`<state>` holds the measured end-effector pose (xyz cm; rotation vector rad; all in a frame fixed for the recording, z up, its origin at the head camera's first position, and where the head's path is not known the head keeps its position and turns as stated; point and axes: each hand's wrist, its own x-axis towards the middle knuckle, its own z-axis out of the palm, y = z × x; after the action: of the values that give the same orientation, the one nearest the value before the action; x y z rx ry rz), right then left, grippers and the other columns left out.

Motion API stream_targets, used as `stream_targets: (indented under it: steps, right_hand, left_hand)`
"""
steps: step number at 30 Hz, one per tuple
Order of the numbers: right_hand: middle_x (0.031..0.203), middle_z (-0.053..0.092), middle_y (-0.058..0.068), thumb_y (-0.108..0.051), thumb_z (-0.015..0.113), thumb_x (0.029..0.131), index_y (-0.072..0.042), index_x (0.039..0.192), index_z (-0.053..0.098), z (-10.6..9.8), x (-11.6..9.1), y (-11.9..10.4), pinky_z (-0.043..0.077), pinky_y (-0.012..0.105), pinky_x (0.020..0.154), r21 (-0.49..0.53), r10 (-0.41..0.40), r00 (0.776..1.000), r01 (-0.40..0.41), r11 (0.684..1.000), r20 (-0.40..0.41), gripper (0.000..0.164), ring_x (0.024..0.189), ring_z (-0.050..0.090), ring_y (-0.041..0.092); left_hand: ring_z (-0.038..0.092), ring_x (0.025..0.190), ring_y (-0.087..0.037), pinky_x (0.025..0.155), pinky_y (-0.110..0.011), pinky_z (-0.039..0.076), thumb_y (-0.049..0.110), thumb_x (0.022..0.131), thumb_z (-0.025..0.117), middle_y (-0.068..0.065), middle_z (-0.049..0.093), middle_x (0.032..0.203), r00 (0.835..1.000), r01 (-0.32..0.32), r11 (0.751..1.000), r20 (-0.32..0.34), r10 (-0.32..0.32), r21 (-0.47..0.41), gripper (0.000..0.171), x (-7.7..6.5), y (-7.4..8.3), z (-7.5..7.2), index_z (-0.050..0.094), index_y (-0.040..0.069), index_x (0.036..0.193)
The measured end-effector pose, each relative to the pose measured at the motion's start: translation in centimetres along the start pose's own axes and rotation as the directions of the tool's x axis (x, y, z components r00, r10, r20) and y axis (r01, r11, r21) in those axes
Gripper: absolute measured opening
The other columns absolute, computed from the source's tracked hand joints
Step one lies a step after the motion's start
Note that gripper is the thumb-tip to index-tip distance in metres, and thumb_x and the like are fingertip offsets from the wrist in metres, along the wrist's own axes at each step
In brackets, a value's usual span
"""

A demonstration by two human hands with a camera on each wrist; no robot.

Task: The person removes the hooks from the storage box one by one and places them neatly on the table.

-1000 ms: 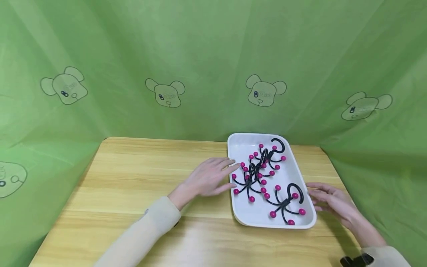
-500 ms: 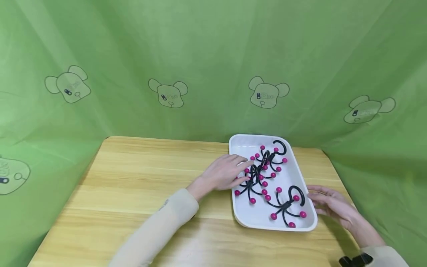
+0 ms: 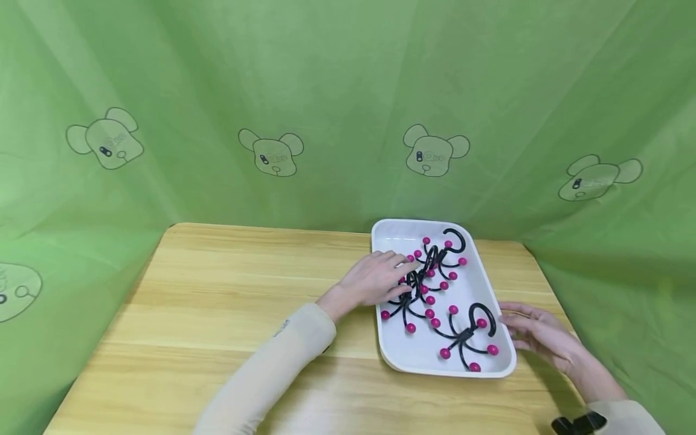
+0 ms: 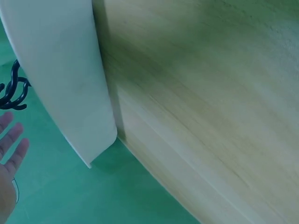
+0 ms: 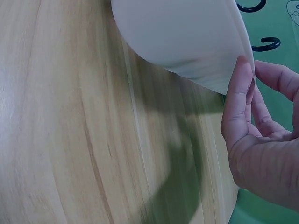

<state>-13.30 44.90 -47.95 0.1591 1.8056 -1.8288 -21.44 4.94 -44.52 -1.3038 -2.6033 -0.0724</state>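
Observation:
A white tray (image 3: pixel 399 353) holds several black wiry pieces (image 3: pixel 409 305), which look like scalp massagers, each with a hooked handle and curved legs tipped with magenta balls. Over the tray's left rim reaches my left hand (image 3: pixel 375 279), its thumb and forefinger beside the upright hooks of the left cluster. In the left wrist view its fingers (image 4: pixel 15 156) look extended, a little apart from black hooks (image 4: pixel 14 95). My right hand (image 5: pixel 266 135) pinches the tray's right rim, one finger along the outer wall. A separate massager (image 3: pixel 464 333) lies at the tray's near right.
The tray stands on a pale wooden table (image 3: pixel 228 290), towards its right side. Behind and around the table hangs green cloth (image 3: pixel 348 84) printed with mouse-like heads. A black strap (image 3: pixel 579 424) is at the right sleeve's cuff.
My left hand has moved right, from the tray's left edge to over the cluster of massagers. My right hand has stayed at the right rim, drawing slightly closer around it.

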Motion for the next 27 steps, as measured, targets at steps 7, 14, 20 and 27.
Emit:
stream_targets:
  steps: [7, 14, 20, 27]
  right_hand:
    - [0.111, 0.080, -0.009, -0.009, 0.053, 0.109, -0.038, 0.116, 0.071, 0.10, -0.24, -0.09, 0.066, 0.034, 0.090, -0.006, -0.007, 1.000, 0.007, 1.000, -0.007, 0.034, 0.100, 0.078, 0.014]
    - [0.112, 0.079, -0.009, -0.009, 0.053, 0.110, -0.038, 0.116, 0.070, -0.06, -0.06, 0.05, 0.065, 0.034, 0.091, -0.015, -0.015, 1.000, 0.015, 1.000, -0.006, 0.034, 0.101, 0.077, 0.013]
    - [0.111, 0.080, -0.009, -0.009, 0.053, 0.109, -0.038, 0.115, 0.071, -0.01, -0.06, 0.02, 0.066, 0.033, 0.090, -0.007, -0.004, 1.000, 0.003, 1.000, -0.019, 0.035, 0.100, 0.078, 0.014]
    - [0.112, 0.080, -0.008, -0.008, 0.050, 0.110, -0.035, 0.117, 0.071, -0.13, -0.01, 0.05, 0.066, 0.033, 0.090, 0.023, -0.014, 1.000, 0.014, 1.000, 0.010, 0.036, 0.100, 0.078, 0.014]
  left_hand:
    - [0.063, 0.132, -0.020, 0.111, -0.035, 0.055, 0.055, 0.109, 0.047, -0.002, 0.065, 0.146, 1.000, 0.001, 1.000, 0.007, -0.001, -0.026, 0.057, 0.16, -0.21, 0.47, 0.052, 0.020, 0.154]
    - [0.063, 0.131, -0.019, 0.113, -0.036, 0.054, 0.057, 0.110, 0.043, -0.002, 0.066, 0.145, 1.000, -0.001, 0.999, 0.012, 0.002, -0.036, 0.055, 0.34, -0.30, 0.32, 0.056, 0.022, 0.150]
    - [0.067, 0.121, -0.015, 0.106, -0.031, 0.056, 0.052, 0.111, 0.043, 0.003, 0.071, 0.133, 0.998, -0.037, 0.999, -0.054, 0.037, 0.012, 0.044, 0.39, -0.31, 0.24, 0.064, 0.023, 0.137]
    - [0.069, 0.108, -0.014, 0.096, -0.029, 0.058, 0.042, 0.112, 0.048, 0.004, 0.072, 0.119, 0.992, -0.075, 0.995, -0.097, 0.081, 0.060, 0.030, 0.39, -0.23, 0.18, 0.066, 0.022, 0.126]
